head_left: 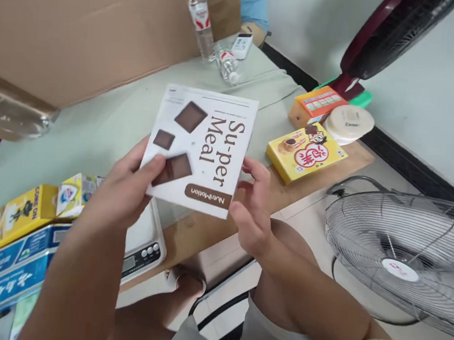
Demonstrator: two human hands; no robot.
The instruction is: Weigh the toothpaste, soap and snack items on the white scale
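Note:
A flat white box printed "Su-per Meal" with brown chocolate squares is held up above the table edge. My left hand grips its left edge, thumb pressed over the front. My right hand pinches its lower right edge with the fingertips. Below the box, a white kitchen scale sits at the table's front edge, partly hidden by my left arm.
A yellow snack box, an orange box and a round white tin lie at the table's right end. Two water bottles stand or lie at the back by a large cardboard sheet. Blue and yellow cartons crowd the left. A floor fan stands at the right.

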